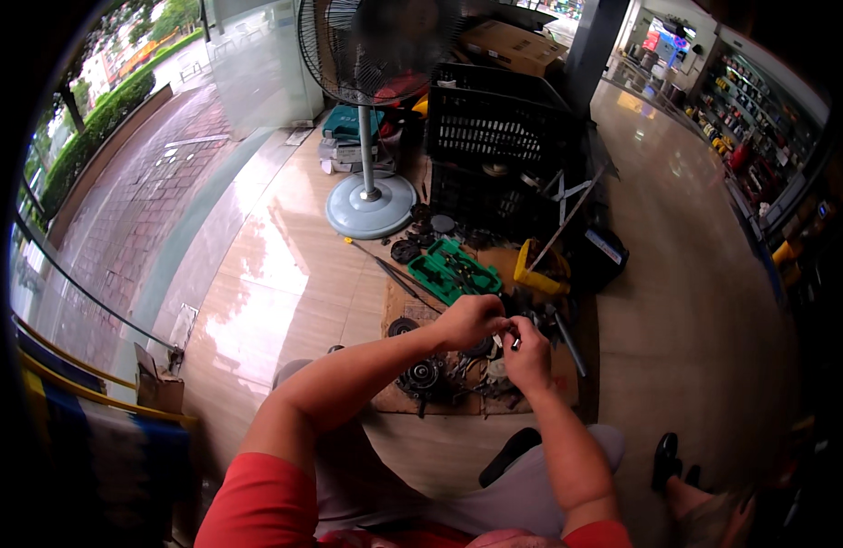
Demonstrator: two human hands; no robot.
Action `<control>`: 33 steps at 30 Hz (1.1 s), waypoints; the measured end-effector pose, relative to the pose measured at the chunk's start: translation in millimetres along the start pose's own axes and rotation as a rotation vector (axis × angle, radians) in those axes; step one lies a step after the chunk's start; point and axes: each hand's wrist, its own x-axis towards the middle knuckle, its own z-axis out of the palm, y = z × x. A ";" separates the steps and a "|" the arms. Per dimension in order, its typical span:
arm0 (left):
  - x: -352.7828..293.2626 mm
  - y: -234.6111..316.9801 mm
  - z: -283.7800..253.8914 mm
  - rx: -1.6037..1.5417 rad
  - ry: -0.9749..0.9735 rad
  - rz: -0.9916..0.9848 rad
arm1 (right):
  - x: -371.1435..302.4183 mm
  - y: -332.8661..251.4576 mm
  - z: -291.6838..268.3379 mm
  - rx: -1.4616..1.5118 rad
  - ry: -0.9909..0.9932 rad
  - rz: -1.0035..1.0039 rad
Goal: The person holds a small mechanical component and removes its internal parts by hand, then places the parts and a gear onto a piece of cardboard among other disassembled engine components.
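My left hand (474, 321) and my right hand (528, 358) meet over a cardboard sheet on the floor. The fingers of both are closed. A small dark piece with a shiny end (516, 344) pokes out from my right hand's grip; its kind is too small to tell. What my left fingers pinch, if anything, is hidden. Below and beside my hands lie greasy round machine parts (421, 373) on the cardboard (396, 399). Just beyond them sits an opened green tool case (453, 271) with dark tools inside.
A yellow container (542, 270) with tools stands right of the case. Behind are a pedestal fan (368, 190) and stacked black crates (494, 114). A long thin rod (394, 274) lies left of the case, a metal bar (567, 340) at right. Another person's foot (666, 459) shows lower right.
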 end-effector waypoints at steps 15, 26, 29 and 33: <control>0.1 -0.8 -1.9 0.044 0.013 0.032 | -0.5 -0.7 1.6 0.042 -0.015 0.007; 1.7 -6.2 0.6 0.033 0.017 0.042 | -0.5 -6.0 -0.8 0.029 -0.042 0.086; 1.3 -4.6 0.5 0.039 0.023 0.044 | -0.7 -1.9 -0.1 0.001 -0.045 0.089; 1.2 -6.6 1.6 0.041 0.030 0.052 | -1.1 2.5 3.0 0.000 0.001 -0.017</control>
